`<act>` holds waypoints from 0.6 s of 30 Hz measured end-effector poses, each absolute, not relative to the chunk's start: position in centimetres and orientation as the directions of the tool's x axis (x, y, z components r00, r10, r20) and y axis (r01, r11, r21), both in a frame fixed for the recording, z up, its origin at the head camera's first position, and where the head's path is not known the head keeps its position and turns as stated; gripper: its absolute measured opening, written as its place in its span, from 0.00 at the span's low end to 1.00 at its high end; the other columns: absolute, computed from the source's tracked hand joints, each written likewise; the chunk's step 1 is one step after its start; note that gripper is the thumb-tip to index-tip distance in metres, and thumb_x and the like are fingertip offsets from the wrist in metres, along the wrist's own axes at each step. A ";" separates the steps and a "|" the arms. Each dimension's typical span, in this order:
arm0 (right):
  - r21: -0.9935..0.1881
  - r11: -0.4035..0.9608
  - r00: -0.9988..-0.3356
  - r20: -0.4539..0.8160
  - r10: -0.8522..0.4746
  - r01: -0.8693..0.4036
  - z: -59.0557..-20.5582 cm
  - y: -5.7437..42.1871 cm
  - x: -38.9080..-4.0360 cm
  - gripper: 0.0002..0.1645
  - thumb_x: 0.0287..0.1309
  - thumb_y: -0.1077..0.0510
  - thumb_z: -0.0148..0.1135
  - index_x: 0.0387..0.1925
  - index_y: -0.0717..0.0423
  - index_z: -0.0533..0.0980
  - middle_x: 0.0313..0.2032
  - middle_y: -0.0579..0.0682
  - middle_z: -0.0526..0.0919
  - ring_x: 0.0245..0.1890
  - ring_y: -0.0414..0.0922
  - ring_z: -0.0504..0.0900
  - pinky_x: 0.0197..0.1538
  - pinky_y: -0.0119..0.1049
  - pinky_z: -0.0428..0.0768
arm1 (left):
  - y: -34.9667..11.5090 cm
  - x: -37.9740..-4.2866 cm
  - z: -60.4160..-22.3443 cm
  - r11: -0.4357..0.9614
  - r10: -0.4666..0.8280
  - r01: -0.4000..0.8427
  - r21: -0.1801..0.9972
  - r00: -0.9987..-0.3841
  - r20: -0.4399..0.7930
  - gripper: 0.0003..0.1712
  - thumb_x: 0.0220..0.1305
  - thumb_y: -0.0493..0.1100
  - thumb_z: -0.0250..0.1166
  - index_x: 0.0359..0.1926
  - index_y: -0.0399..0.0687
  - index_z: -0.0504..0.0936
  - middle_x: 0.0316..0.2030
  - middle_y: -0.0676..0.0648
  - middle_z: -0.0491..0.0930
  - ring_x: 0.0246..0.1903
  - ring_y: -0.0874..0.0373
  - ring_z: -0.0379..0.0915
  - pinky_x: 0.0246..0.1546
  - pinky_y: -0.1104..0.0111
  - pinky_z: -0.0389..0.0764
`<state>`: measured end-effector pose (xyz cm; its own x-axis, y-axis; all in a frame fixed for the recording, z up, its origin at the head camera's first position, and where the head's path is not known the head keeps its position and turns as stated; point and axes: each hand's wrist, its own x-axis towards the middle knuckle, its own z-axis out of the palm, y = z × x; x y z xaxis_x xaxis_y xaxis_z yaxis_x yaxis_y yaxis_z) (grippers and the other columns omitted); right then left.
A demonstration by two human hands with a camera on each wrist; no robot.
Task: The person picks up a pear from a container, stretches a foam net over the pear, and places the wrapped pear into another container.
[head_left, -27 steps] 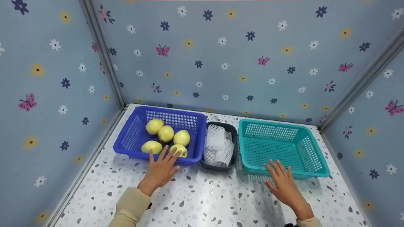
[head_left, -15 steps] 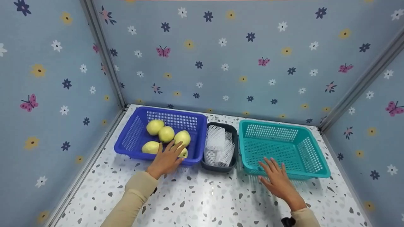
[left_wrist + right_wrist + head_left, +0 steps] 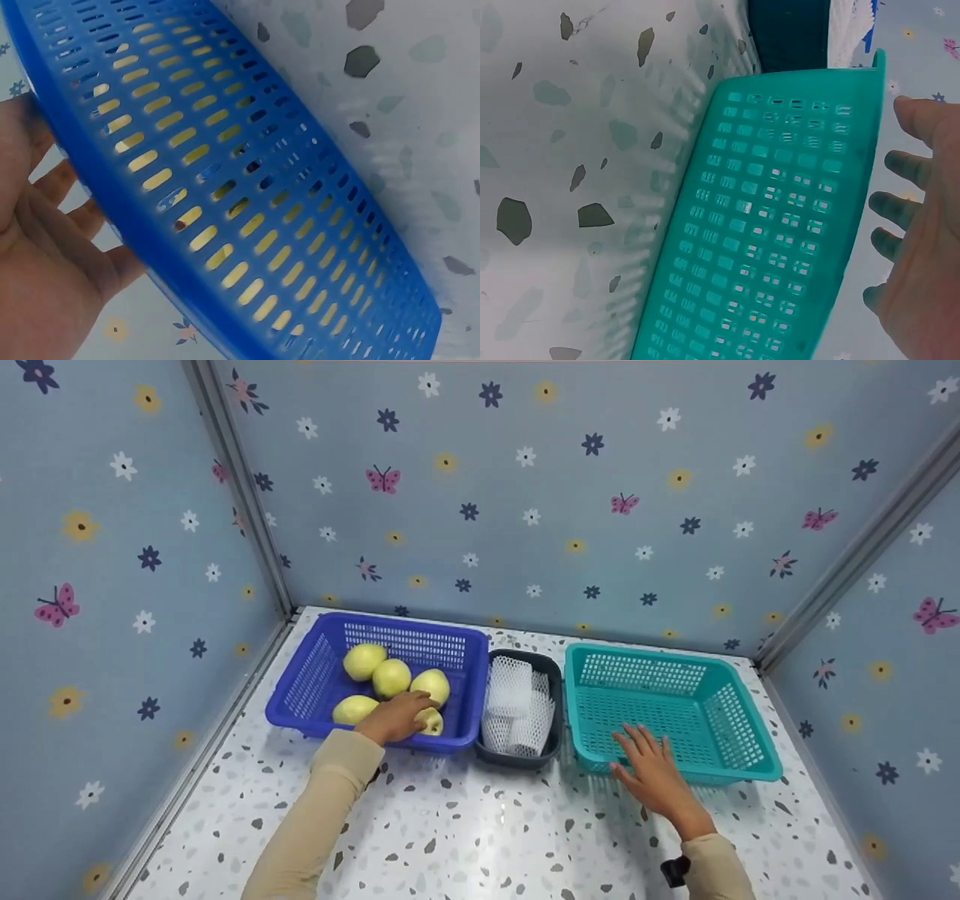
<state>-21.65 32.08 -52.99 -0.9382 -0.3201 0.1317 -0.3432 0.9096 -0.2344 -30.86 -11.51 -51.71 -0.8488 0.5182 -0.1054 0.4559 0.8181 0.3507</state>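
Several yellow apples [image 3: 365,661] lie in a blue plastic basket [image 3: 480,675]. My left hand [image 3: 394,718] reaches over the near rim of that basket, its fingers bent down over the front right apple [image 3: 430,721]. Part of this apple shows at the hand's right side; the fingertips are mostly hidden, so I cannot tell whether they grip it. In the left wrist view the fingers [image 3: 56,184] pass behind the rim. My right hand [image 3: 654,776] hovers at the near rim of a green basket [image 3: 750,769], fingers spread and holding nothing.
Between the two baskets stands a small dark grey bin [image 3: 517,761] holding white foam net sleeves [image 3: 511,690]. All three stand on a speckled white table [image 3: 465,840]. Flower-patterned panels [image 3: 525,487] enclose its back and sides, with metal posts [image 3: 240,487] at the corners.
My left hand has moved forward and down into the blue basket, its fingers bending over the front right apple. The right hand has shifted slightly left and forward by the green basket.
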 end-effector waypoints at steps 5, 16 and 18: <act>-0.263 0.899 -0.936 0.135 -0.326 -0.351 -53.5 32.0 -22.2 0.32 0.60 0.44 0.47 0.63 0.50 0.58 0.64 0.55 0.54 0.64 0.54 0.45 0.60 0.57 0.38 | -11.0 -31.9 -51.5 0.834 0.523 0.462 0.303 -0.837 -0.164 0.22 0.56 0.38 0.58 0.54 0.48 0.72 0.56 0.42 0.66 0.54 0.43 0.61 0.52 0.52 0.64; -0.290 0.876 -0.922 0.171 -0.349 -0.385 -54.4 31.6 -22.7 0.30 0.59 0.44 0.49 0.61 0.50 0.61 0.57 0.54 0.65 0.58 0.52 0.59 0.60 0.55 0.47 | -11.0 -33.8 -53.5 0.823 0.542 0.486 0.294 -0.826 -0.154 0.20 0.58 0.34 0.55 0.52 0.52 0.75 0.49 0.44 0.71 0.48 0.45 0.67 0.48 0.55 0.68; -0.283 0.877 -0.920 0.173 -0.352 -0.388 -54.5 31.5 -22.7 0.30 0.58 0.44 0.49 0.60 0.50 0.62 0.55 0.54 0.66 0.56 0.52 0.61 0.59 0.52 0.52 | -10.8 -34.0 -53.6 0.820 0.553 0.501 0.276 -0.819 -0.154 0.20 0.58 0.34 0.55 0.52 0.52 0.74 0.48 0.43 0.71 0.46 0.44 0.68 0.46 0.55 0.69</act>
<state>-22.69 31.49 -54.54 -0.9200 -0.3517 0.1730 -0.3885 0.8769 -0.2830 -33.96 -10.85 -53.57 -0.8191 0.5526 -0.1540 0.5013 0.8200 0.2761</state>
